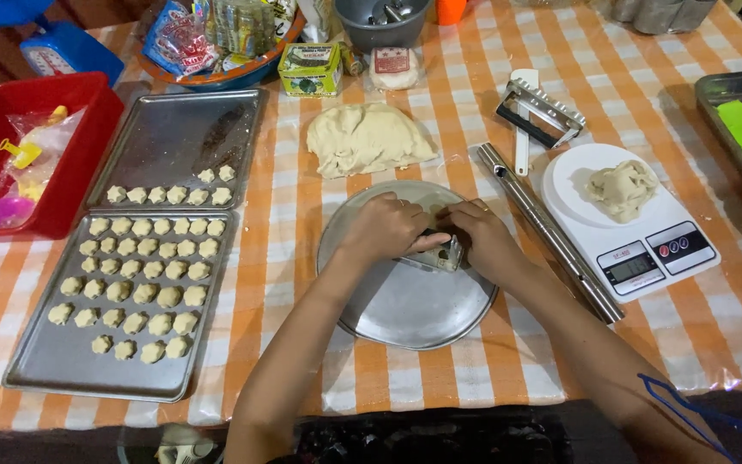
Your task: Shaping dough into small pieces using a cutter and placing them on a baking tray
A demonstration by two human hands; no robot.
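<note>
Orange-and-white checked cloth covers the desk [689, 335], which carries everything. On its left side lie two metal baking trays: the near tray [40, 365] holds rows of small shaped dough pieces [135, 292], and the far tray [165, 137] has two short rows along its near edge. In the middle lies a round metal plate [405, 314], and both hands meet above its far half. Behind the plate rests a big lump of pale dough [367, 137]. To the right stands a white kitchen scale [646, 236] with a smaller dough lump [622, 189] on it, and a long metal tube [547, 232] lies between the plate and the scale. The left hand [384, 230] and the right hand [484, 241] hold a small metal dough tool [440, 255] together. The left fingers [427, 245] close on its top from the left; the right fingers curl around its right end. The tool sits between both hands, just over the plate.
</note>
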